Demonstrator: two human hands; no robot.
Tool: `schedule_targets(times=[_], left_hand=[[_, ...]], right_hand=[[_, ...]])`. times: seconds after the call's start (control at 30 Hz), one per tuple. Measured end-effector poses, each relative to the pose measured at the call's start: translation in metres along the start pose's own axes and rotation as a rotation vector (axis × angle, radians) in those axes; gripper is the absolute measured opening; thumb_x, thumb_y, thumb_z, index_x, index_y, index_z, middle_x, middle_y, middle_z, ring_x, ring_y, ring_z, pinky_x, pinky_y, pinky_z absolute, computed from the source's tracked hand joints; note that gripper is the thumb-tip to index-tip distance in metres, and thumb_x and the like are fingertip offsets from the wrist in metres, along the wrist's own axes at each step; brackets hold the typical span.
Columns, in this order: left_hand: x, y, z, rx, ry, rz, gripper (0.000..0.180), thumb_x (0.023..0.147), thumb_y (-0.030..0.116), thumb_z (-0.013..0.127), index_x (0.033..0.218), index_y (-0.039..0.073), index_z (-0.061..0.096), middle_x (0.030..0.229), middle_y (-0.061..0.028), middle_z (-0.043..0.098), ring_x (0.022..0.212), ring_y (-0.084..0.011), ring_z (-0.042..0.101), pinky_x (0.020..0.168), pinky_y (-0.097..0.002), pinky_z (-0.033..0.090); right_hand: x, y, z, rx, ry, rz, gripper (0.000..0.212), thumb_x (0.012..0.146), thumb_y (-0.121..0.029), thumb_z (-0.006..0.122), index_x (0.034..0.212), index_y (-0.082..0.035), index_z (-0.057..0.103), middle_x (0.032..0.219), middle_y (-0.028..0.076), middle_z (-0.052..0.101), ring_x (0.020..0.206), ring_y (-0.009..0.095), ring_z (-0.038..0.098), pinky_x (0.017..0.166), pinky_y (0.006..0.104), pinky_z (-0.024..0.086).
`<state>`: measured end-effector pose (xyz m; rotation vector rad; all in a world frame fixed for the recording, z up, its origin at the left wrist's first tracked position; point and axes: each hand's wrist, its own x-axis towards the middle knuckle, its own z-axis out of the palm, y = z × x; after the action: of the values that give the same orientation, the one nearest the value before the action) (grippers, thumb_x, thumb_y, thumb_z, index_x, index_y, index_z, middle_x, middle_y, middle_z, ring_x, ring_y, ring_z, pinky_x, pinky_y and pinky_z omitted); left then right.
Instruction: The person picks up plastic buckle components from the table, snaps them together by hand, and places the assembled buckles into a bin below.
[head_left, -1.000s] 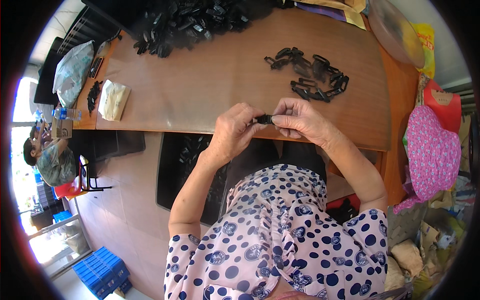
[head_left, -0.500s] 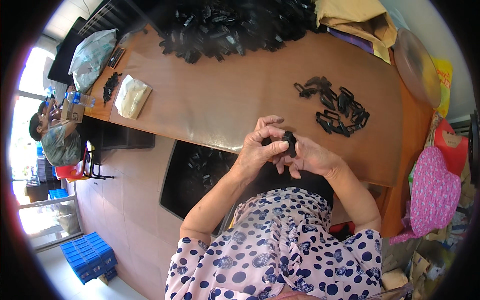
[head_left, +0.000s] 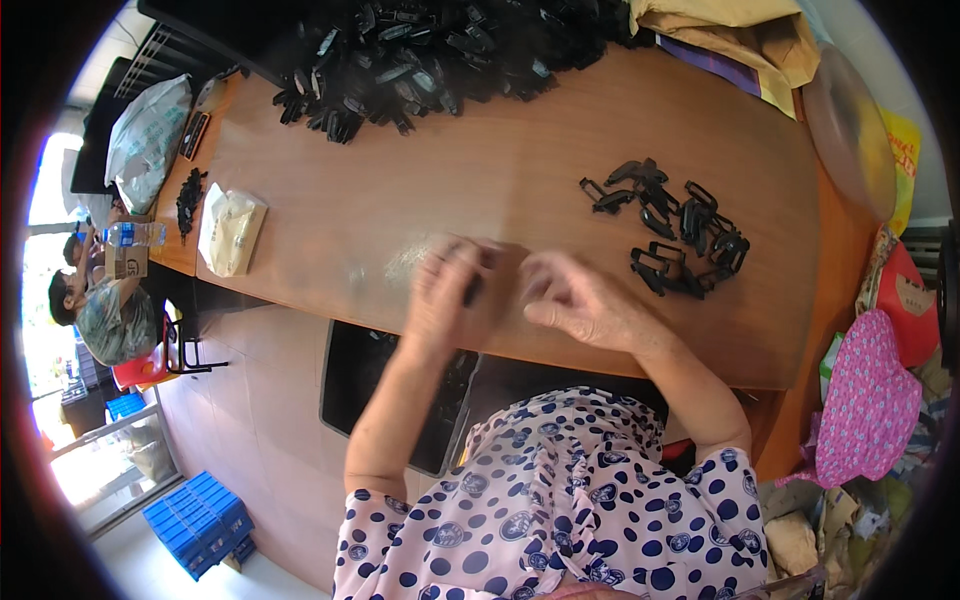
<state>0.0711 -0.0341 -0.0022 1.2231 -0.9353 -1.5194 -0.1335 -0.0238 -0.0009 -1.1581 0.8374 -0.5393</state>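
Note:
Above the brown table, my left hand is closed round a small black plastic part; motion blurs its fingers and much of the part. To its right, my right hand hovers with thumb and fingers apart, and I see nothing in it. Several black plastic clip-like pieces, some of them open frames, lie in a loose group beyond my right hand. A large heap of similar black pieces covers the far side of the table.
A black bin with dark pieces stands below the table's near edge. Left on the table are a whitish paper packet, small black bits and a plastic bag. A brown paper bag lies far right. Another person sits far left.
My hands have come apart: the left has moved left with the black part, and the right has let go of it. The view has shifted slightly.

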Motion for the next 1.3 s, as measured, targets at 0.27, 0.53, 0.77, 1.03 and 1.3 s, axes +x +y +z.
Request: schedule_targets(times=[0.27, 0.53, 0.77, 1.03, 1.3], left_hand=[[0.169, 0.02, -0.12, 0.799, 0.326, 0.287, 0.029, 0.085, 0.028, 0.066, 0.086, -0.001, 0.064, 0.063, -0.0045, 0.058, 0.055, -0.0101, 0.053, 0.049, -0.024, 0.04], [0.206, 0.037, -0.098, 1.19, 0.261, 0.044, 0.046, 0.079, 0.045, 0.068, 0.095, 0.002, 0.069, 0.088, -0.0181, 0.069, 0.089, -0.0316, 0.066, 0.078, -0.0394, 0.05], [0.199, 0.033, -0.08, 1.342, 0.187, 0.141, 0.048, 0.077, 0.045, 0.069, 0.099, 0.002, 0.066, 0.098, -0.0192, 0.067, 0.097, -0.032, 0.063, 0.085, -0.0413, 0.048], [0.217, 0.021, -0.091, 1.212, 0.396, 0.084, 0.039, 0.076, 0.033, 0.067, 0.099, 0.002, 0.065, 0.105, -0.0189, 0.066, 0.102, -0.0332, 0.062, 0.087, -0.0417, 0.049], [0.17, 0.01, -0.069, 1.456, 0.335, 0.527, 0.036, 0.078, 0.024, 0.065, 0.108, 0.007, 0.057, 0.095, -0.0173, 0.065, 0.094, -0.0364, 0.062, 0.086, -0.0442, 0.046]], right_hand=[[0.007, -0.024, -0.076, -1.58, 0.494, -0.21, 0.016, 0.078, -0.007, 0.063, 0.092, -0.001, 0.06, 0.092, 0.01, 0.052, 0.087, 0.026, 0.055, 0.073, 0.0367, 0.051], [-0.001, -0.019, -0.088, -1.469, 0.43, -0.269, 0.02, 0.075, -0.007, 0.069, 0.089, -0.001, 0.057, 0.088, 0.011, 0.054, 0.086, 0.027, 0.054, 0.072, 0.0374, 0.048], [-0.015, -0.018, -0.082, -0.985, 0.508, -0.217, 0.023, 0.084, -0.012, 0.065, 0.096, -0.001, 0.049, 0.086, 0.015, 0.061, 0.077, 0.027, 0.062, 0.067, 0.0371, 0.048], [-0.042, -0.015, -0.067, -0.311, 0.478, -0.025, 0.019, 0.095, -0.018, 0.053, 0.099, -0.001, 0.044, 0.082, 0.012, 0.063, 0.062, 0.014, 0.062, 0.052, 0.0268, 0.046], [-0.06, 0.001, -0.065, 0.012, 0.548, -0.17, 0.025, 0.099, -0.028, 0.044, 0.106, -0.005, 0.046, 0.078, 0.009, 0.064, 0.055, 0.012, 0.059, 0.043, 0.0199, 0.038]])
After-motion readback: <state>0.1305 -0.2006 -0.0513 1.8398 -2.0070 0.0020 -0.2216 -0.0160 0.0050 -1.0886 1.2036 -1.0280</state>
